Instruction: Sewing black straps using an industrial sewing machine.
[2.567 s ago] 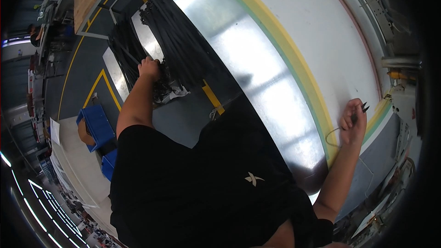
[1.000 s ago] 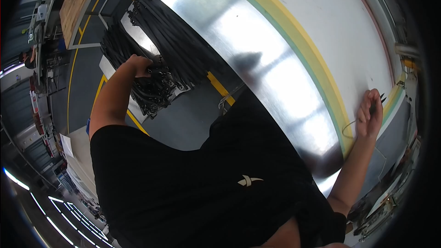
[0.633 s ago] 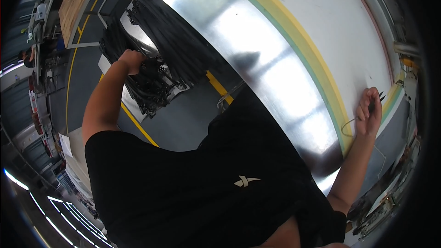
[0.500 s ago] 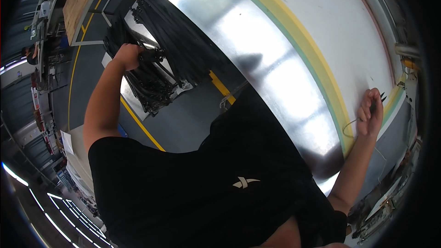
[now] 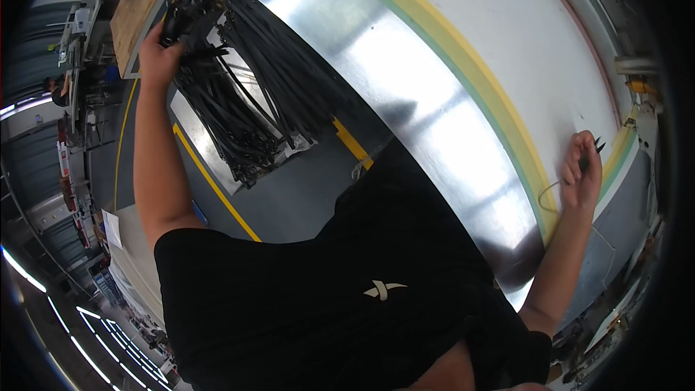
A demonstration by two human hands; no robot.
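My left hand (image 5: 158,56) is at the far left, with its fingers closed around the end of a bundle of long black strips (image 5: 190,16). Below it, more black strips (image 5: 226,116) lie heaped on a shiny metal sheet; whether they join the held bundle I cannot tell. A second bunch of black strips (image 5: 279,65) lies to the right of them. My right hand (image 5: 583,168) is closed over the white work surface (image 5: 536,51) at the right. A small dark pointed tool (image 5: 599,146) sticks out of its fingers, and a thin light cord (image 5: 544,199) loops beside the palm.
A polished metal edge (image 5: 405,80) curves between me and the white surface, bordered by yellow and green tape (image 5: 463,72). A wooden board (image 5: 145,11) stands at the far left. Yellow lines (image 5: 217,185) mark the grey floor. Another person (image 5: 59,90) is in the left background.
My left hand has moved up and away from the middle of the heap, toward the far end of the strips, and now lifts a bundle there. My right hand has barely shifted.
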